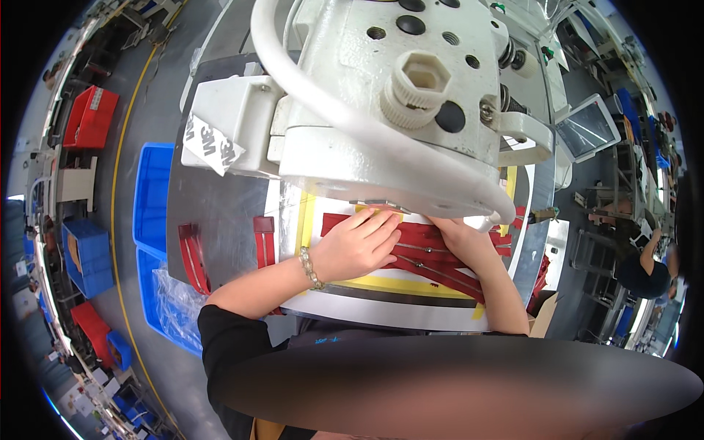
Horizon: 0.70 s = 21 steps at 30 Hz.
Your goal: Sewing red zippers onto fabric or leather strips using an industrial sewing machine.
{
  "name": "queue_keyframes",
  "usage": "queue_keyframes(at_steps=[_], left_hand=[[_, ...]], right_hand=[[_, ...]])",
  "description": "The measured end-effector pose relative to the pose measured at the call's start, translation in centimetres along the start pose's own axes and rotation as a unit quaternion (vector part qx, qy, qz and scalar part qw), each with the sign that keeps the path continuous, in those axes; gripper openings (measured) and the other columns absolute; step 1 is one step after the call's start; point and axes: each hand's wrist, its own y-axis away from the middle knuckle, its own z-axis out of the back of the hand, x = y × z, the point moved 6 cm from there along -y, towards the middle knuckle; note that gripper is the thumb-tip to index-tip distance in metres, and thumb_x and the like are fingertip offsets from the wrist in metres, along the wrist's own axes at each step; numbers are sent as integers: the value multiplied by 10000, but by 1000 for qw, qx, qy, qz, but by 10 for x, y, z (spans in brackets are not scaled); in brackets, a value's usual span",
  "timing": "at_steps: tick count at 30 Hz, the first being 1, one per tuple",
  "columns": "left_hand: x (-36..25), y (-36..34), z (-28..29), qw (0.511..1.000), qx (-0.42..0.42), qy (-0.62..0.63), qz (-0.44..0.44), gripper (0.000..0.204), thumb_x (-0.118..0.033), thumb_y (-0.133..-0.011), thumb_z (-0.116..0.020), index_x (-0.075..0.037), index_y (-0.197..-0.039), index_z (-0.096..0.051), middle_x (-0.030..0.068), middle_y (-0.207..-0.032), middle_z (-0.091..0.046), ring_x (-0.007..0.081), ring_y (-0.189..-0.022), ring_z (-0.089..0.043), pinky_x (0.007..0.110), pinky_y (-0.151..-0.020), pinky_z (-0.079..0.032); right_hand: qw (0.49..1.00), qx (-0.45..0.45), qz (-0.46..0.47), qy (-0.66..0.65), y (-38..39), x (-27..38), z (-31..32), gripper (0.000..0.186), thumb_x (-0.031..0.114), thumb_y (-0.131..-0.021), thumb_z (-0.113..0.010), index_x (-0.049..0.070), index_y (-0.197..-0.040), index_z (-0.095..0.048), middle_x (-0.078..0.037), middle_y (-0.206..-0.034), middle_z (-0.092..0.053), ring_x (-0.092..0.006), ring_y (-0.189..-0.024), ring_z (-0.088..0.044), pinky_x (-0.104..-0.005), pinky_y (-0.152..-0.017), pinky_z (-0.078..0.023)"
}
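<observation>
We see red strap pieces [433, 257] lying flat on a white template board [381, 308] edged with yellow tape [400, 284], right under the head of a large white sewing machine [389, 95]. Thin stitched lines and small metal studs run along the red material.

Our left hand [359, 246] lies on the red pieces with its fingers stretched out and pressed flat, palm down, gripping nothing. A beaded bracelet [311, 268] circles that wrist. Our right hand [458, 235] rests on the same red material just beside the left, close under the machine's rounded front; its fingers are partly hidden by the machine, so we cannot tell whether it is open or closed.

To the left of the board, on the grey surface [220, 213], lie more red straps [192, 257], one bundle near the edge and another [264, 240] just beside the board. Further left stand blue bins [152, 194], with a clear plastic bag [176, 304] in the lower one. A red crate [92, 117] sits well apart on the floor. At the right, a small tilted screen [585, 130] is mounted beside the machine.
</observation>
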Motion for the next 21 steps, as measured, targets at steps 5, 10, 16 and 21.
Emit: queue_keyframes(at_steps=[5, 10, 16, 21], left_hand=[[0, 3, 0, 1000, -2, 11, 8, 360, -295, -772, -677, 15, -953, -639, 164, -1112, -616, 268, -1068, -567, 386, -920, -448], [0, 4, 1, 1000, -2, 16, 22, 349, -298, -778, -678, 0, -956, -644, 105, -1033, -632, 209, -1030, -579, 318, -867, -457], [0, 8, -4, 1000, 3, 3, 5, 338, -301, -785, -671, -19, -967, -642, 60, -1013, -636, 181, -993, -597, 300, -834, -474], [3, 14, -11, 998, 9, 51, 43, 318, -285, -832, -640, -19, -1005, -629, 86, -1017, -636, 200, -945, -624, 332, -817, -508]], right_hand=[[999, 16, 20, 22, 0, -1, -4, 349, 52, -780, -562, 68, -1124, -618, -86, -1196, -607, -250, -1158, -554, -411, -966, -460], [995, -3, 54, 87, 0, 4, -2, 330, 72, -785, -545, 55, -1104, -624, -99, -1176, -619, -244, -1153, -569, -404, -959, -470], [996, 14, 48, 73, -1, 5, 0, 309, 108, -752, -540, 47, -1040, -633, -105, -1179, -619, -252, -1166, -562, -403, -972, -459], [1000, 13, 12, 21, -9, 9, 11, 319, 129, -754, -521, 58, -1046, -630, -92, -1192, -615, -262, -1192, -537, -396, -996, -431]])
